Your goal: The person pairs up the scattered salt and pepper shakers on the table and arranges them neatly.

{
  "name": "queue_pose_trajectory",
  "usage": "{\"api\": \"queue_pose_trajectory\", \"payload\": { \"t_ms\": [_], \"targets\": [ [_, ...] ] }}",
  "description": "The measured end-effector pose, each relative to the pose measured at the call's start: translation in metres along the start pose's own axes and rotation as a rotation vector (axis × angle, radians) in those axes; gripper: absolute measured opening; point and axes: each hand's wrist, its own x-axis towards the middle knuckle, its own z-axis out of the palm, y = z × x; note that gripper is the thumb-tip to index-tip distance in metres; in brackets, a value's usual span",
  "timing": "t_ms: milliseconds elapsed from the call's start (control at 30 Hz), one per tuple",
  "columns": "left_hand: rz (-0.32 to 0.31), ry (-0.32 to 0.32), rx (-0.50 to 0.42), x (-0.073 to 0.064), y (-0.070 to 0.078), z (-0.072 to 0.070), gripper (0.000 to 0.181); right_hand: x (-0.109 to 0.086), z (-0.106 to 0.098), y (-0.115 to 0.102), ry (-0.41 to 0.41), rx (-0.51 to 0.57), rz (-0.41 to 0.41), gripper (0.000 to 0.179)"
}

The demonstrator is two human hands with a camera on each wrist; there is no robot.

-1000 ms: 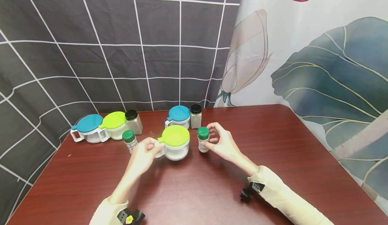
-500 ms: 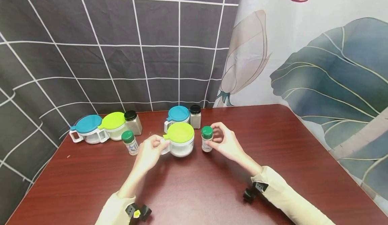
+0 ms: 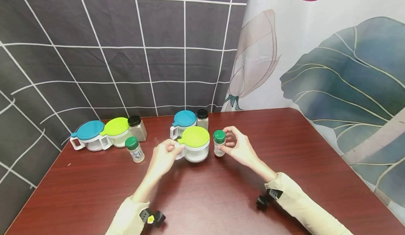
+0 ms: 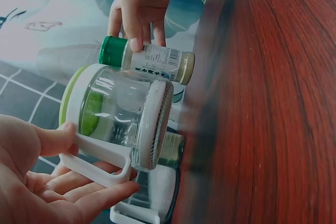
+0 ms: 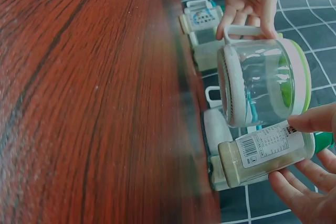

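Note:
My left hand [image 3: 162,156] grips the white handle of a glass seasoning jar [image 3: 197,154] with a lime-green lid. In the left wrist view the thumb lies at the top of the jar's handle [image 4: 97,169], fingers behind it. Just right of the jar, my right hand [image 3: 243,151] holds a small spice bottle [image 3: 219,144] with a green cap. The right wrist view shows the bottle's barcode label [image 5: 270,144], with thumb and fingers on opposite sides. Jar and bottle stand upright, side by side, a narrow gap between them in the head view.
Behind the held jar are a blue-lidded jar [image 3: 185,119] and a black-capped shaker [image 3: 203,119]. To the left stand another blue-lidded jar [image 3: 90,131], a lime-lidded jar [image 3: 116,126], a black-capped shaker [image 3: 137,129] and a green-capped bottle [image 3: 135,150]. A gridded cloth [image 3: 123,66] hangs behind the table [image 3: 202,199].
The left hand has carried the lime-lidded jar to the right. The right hand and spice bottle have shifted slightly right too, and the gap between jar and bottle has narrowed.

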Motion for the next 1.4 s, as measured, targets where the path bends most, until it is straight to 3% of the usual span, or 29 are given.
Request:
{"api": "queue_pose_trajectory", "payload": {
  "t_ms": [600, 1133, 1400],
  "targets": [
    [0.023, -0.007, 0.008, 0.001, 0.002, 0.015, 0.016, -0.007, -0.002, 0.005, 0.016, 0.024, 0.032, 0.046],
    [0.023, 0.012, -0.024, 0.007, 0.009, 0.023, 0.018, 0.002, -0.010, 0.009, 0.026, 0.015, 0.029, 0.046],
    [0.005, 0.011, -0.033, 0.013, 0.012, 0.032, 0.021, 0.002, -0.018, -0.016, 0.036, -0.007, 0.029, 0.043]
  ]
}}
